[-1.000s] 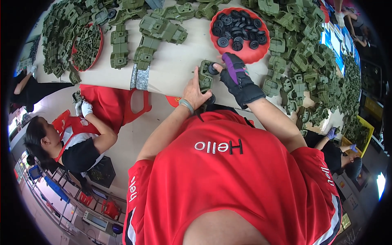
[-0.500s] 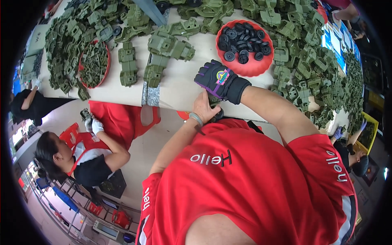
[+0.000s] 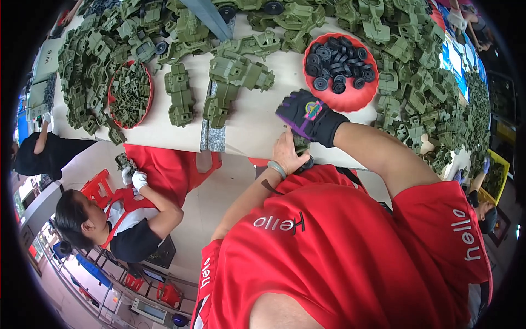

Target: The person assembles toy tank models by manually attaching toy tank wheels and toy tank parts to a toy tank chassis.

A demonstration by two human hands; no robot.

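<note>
At the near table edge, both hands are together on a green plastic toy vehicle body (image 3: pixel 301 143), mostly hidden between them. A black wheel (image 3: pixel 308 163) shows at its lower end, by the edge. My bare left hand (image 3: pixel 288 153) is closed round the piece from the left, with the index finger stretched up toward the glove. My right hand (image 3: pixel 302 114), in a black and purple glove, is closed over the upper part of the piece. What lies under its fingers is hidden. Just beyond stands a red scalloped bowl (image 3: pixel 350 101) of loose black wheels (image 3: pixel 338 61).
Green vehicle bodies (image 3: pixel 181 94) lie left of the hands, with large heaps (image 3: pixel 422 93) behind and to the right. A red bowl (image 3: pixel 149 112) holds small green parts. A grey post (image 3: pixel 207 17) rises at the back. On the left, a seated co-worker's gloved hands (image 3: pixel 137 178) hold a green piece.
The whole view has shifted, so the table and bowls sit lower and farther right. Both hands stay together on the toy vehicle body, with little change in grip.
</note>
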